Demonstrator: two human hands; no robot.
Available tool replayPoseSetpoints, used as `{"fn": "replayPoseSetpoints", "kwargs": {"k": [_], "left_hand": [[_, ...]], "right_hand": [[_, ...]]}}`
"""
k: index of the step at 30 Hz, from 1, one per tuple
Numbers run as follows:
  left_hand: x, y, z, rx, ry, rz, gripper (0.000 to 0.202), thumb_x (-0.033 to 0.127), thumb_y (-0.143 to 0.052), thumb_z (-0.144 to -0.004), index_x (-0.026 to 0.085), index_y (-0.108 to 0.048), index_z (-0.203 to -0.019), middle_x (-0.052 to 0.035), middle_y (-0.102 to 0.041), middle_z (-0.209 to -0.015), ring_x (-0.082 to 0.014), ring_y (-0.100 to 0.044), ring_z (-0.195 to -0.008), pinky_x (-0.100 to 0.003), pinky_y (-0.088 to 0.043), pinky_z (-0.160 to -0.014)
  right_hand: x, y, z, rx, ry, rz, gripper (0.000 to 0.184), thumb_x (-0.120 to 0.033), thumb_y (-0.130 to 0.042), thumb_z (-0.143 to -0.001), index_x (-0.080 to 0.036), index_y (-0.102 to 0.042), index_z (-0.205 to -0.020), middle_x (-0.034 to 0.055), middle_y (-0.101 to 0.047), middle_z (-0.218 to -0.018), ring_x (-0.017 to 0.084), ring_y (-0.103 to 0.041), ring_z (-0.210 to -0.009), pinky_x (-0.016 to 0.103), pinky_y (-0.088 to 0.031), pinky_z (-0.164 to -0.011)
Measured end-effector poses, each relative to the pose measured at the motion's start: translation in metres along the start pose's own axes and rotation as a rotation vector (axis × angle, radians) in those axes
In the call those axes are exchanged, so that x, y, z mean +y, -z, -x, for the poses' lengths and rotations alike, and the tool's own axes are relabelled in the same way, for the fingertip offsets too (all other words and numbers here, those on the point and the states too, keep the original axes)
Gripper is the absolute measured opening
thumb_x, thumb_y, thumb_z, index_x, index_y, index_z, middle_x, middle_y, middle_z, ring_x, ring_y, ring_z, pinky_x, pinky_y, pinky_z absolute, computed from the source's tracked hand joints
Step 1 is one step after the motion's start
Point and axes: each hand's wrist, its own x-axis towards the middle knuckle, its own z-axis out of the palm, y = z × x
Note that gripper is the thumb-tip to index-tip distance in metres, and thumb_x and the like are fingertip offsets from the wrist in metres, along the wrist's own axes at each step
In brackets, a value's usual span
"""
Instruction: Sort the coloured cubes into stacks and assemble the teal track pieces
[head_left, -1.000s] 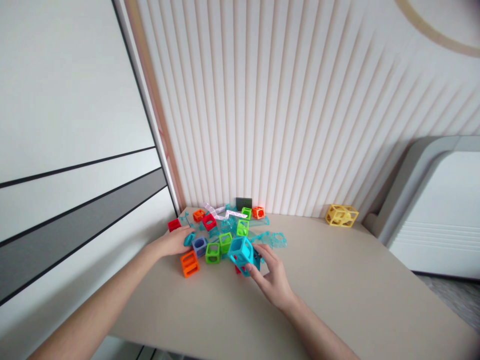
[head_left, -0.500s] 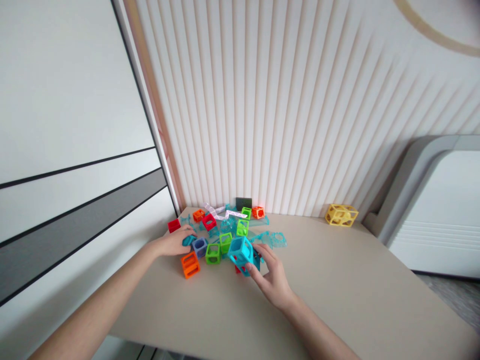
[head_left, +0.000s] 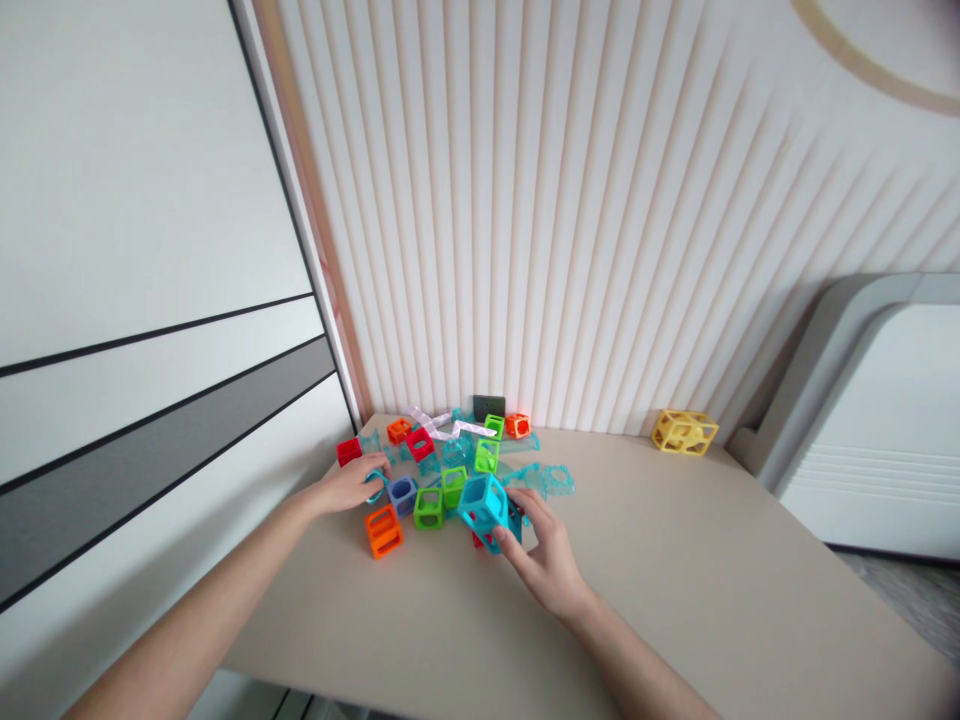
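Observation:
My right hand (head_left: 547, 560) is closed on a blue open-frame block (head_left: 484, 505), which looks like cubes joined together, held above the table. A red piece (head_left: 478, 541) shows partly behind it. At the left of the pile, my left hand (head_left: 356, 484) has its fingers closed around a small blue block (head_left: 376, 486), mostly covered by the hand. Beside that hand lie a purple cube (head_left: 403, 495) and an orange block (head_left: 384, 531). Green cubes (head_left: 430, 508) sit between my two hands.
Behind the hands are red cubes (head_left: 420, 443), clear teal track pieces (head_left: 544, 479), a pale lilac zigzag piece (head_left: 469, 429) and a dark box (head_left: 489, 407) by the ribbed wall (head_left: 570, 220). A yellow frame block (head_left: 684, 432) stands at the table's (head_left: 675, 560) far right.
The small blue block at my left hand has turned and now shows a ring-like opening. My right hand keeps its hold on the blue block. The view has shifted slightly.

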Motion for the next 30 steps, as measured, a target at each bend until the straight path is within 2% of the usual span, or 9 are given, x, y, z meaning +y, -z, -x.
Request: {"fn": "replayPoseSetpoints", "kwargs": {"k": [2,4,10,15,17,19,21,27,30], "left_hand": [[0.0,-0.001,0.0,0.065,0.008,0.019,0.015,0.027,-0.052,-0.07,0.023,-0.063,-0.079,-0.0092,-0.071,-0.111,-0.0332,-0.052,-0.131,-0.045,-0.041,-0.108],[0.001,-0.002,0.0,0.134,0.023,0.042,0.013,0.029,-0.052,-0.07,0.024,-0.061,-0.077,-0.0101,-0.071,-0.113,-0.034,-0.043,-0.14,-0.047,-0.037,-0.112],[0.01,0.001,0.0,0.334,0.085,0.133,0.015,0.035,-0.048,-0.077,0.024,-0.056,-0.082,-0.0098,-0.071,-0.114,-0.0322,-0.06,-0.123,-0.044,-0.05,-0.097],[0.03,0.005,0.002,0.431,0.083,0.255,0.028,0.041,-0.05,-0.083,0.023,-0.058,-0.102,-0.0076,-0.07,-0.12,-0.0274,-0.066,-0.109,-0.039,-0.054,-0.089],[0.047,0.004,0.002,0.474,0.064,0.4,0.035,0.044,-0.058,-0.082,0.021,-0.059,-0.108,-0.0079,-0.069,-0.119,-0.0273,-0.066,-0.107,-0.039,-0.054,-0.089],[0.07,0.002,0.0,0.518,0.013,0.556,0.038,0.046,-0.063,-0.082,0.02,-0.06,-0.11,-0.0084,-0.068,-0.121,-0.0278,-0.063,-0.113,-0.039,-0.052,-0.094],[0.096,-0.003,-0.005,0.513,-0.054,0.693,0.037,0.045,-0.066,-0.083,0.021,-0.061,-0.11,-0.0082,-0.067,-0.121,-0.027,-0.061,-0.116,-0.038,-0.051,-0.096],[0.166,-0.033,-0.034,0.519,-0.166,1.095,0.036,0.043,-0.073,-0.082,0.022,-0.06,-0.109,-0.0074,-0.069,-0.117,-0.0218,-0.065,-0.106,-0.032,-0.052,-0.089],[0.196,-0.047,-0.048,0.503,-0.213,1.207,0.035,0.04,-0.075,-0.081,0.023,-0.06,-0.108,-0.0063,-0.069,-0.117,-0.0188,-0.066,-0.102,-0.03,-0.052,-0.087]], "right_hand": [[-0.001,0.0,0.0,-0.002,-0.002,-0.001,0.035,-0.034,-0.062,-0.093,-0.021,-0.06,-0.126,0.0106,-0.066,-0.112,0.024,-0.063,-0.1,0.035,-0.053,-0.088],[-0.001,-0.001,0.0,-0.007,-0.004,-0.003,0.034,-0.034,-0.061,-0.094,-0.02,-0.06,-0.125,0.0106,-0.066,-0.111,0.024,-0.063,-0.099,0.035,-0.053,-0.087],[0.003,-0.003,0.001,0.007,-0.015,0.004,0.032,-0.035,-0.06,-0.095,-0.021,-0.058,-0.124,0.0089,-0.067,-0.109,0.022,-0.063,-0.095,0.033,-0.052,-0.086],[0.005,-0.004,0.003,0.006,-0.059,-0.005,0.034,-0.037,-0.059,-0.095,-0.02,-0.058,-0.124,0.0083,-0.069,-0.108,0.022,-0.064,-0.093,0.032,-0.052,-0.084],[0.006,-0.005,0.003,0.024,-0.088,-0.026,0.035,-0.04,-0.059,-0.094,-0.019,-0.059,-0.122,0.0077,-0.07,-0.104,0.021,-0.064,-0.09,0.032,-0.052,-0.083],[0.006,-0.007,0.002,0.057,-0.13,-0.059,0.037,-0.043,-0.059,-0.094,-0.018,-0.061,-0.12,0.0073,-0.071,-0.101,0.021,-0.064,-0.089,0.032,-0.053,-0.083],[0.007,-0.008,0.001,0.085,-0.186,-0.119,0.039,-0.047,-0.058,-0.095,-0.017,-0.063,-0.119,0.0075,-0.072,-0.1,0.022,-0.065,-0.089,0.034,-0.053,-0.084],[0.004,-0.004,-0.008,0.146,-0.369,-0.379,0.053,-0.062,-0.056,-0.091,-0.016,-0.068,-0.114,0.009,-0.073,-0.094,0.025,-0.067,-0.084,0.034,-0.056,-0.073],[0.006,-0.002,-0.011,0.195,-0.392,-0.414,0.053,-0.063,-0.058,-0.09,-0.016,-0.07,-0.11,0.0086,-0.074,-0.092,0.025,-0.068,-0.083,0.033,-0.056,-0.073]]}}
